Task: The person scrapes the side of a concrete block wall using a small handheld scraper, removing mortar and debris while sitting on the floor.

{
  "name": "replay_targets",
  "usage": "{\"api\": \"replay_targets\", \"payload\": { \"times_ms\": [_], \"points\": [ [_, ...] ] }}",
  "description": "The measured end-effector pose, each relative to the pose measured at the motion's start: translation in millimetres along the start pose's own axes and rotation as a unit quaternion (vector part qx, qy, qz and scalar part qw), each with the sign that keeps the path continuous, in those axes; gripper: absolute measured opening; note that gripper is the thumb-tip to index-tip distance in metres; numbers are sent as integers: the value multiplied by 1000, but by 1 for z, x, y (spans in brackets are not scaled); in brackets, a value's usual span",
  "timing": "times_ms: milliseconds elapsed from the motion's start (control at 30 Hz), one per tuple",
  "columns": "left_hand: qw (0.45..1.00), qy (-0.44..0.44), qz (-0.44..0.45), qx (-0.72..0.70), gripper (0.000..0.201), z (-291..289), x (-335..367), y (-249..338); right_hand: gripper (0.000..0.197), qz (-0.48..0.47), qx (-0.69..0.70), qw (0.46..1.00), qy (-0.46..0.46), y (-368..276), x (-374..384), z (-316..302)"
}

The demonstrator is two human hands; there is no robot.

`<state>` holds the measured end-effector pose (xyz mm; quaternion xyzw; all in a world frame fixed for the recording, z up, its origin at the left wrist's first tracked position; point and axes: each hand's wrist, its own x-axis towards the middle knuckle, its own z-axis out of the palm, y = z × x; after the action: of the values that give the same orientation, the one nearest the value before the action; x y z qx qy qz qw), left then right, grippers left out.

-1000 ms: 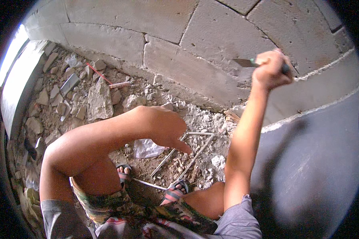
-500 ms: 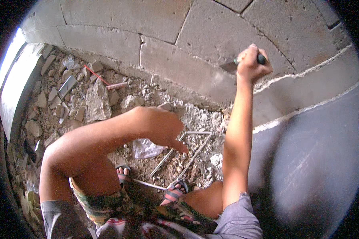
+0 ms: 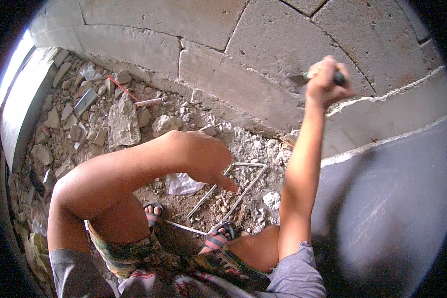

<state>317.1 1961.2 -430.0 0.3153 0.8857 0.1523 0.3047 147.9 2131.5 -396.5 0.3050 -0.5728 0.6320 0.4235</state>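
My right hand (image 3: 328,84), slightly blurred, is wrapped around the dark handle of a putty knife (image 3: 298,79). The blade points left from the fist, close to the face of the grey block wall (image 3: 263,44); whether it touches cannot be made out. The arm is stretched out above the wall's rough lower edge. My left hand (image 3: 208,158) hangs bent at the wrist over the ground, with one digit stretched out and the other fingers hidden behind it. It appears to hold nothing. Below it lies a thin white rectangular frame (image 3: 243,196).
Broken rubble (image 3: 123,121) covers the ground along the wall at left, with a red stick (image 3: 121,88) on it. A crumpled plastic bag (image 3: 183,184) lies by my left forearm. My sandalled feet (image 3: 218,238) stand by the frame. A smooth dark grey surface (image 3: 392,198) lies at right.
My right hand has shifted a little to the right with the putty knife, partly because the whole view moved. The left hand keeps its pose.
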Motion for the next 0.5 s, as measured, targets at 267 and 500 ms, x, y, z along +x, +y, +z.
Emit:
{"api": "replay_targets", "payload": {
  "times_ms": [267,500],
  "points": [
    [1000,20,13,18,71,7,4,-7,31,-11,-18,1000,0,-4,6,-1],
    [999,-52,-12,1,71,-2,0,0,30,-20,64,998,-13,-8,8,-9]
  ]
}}
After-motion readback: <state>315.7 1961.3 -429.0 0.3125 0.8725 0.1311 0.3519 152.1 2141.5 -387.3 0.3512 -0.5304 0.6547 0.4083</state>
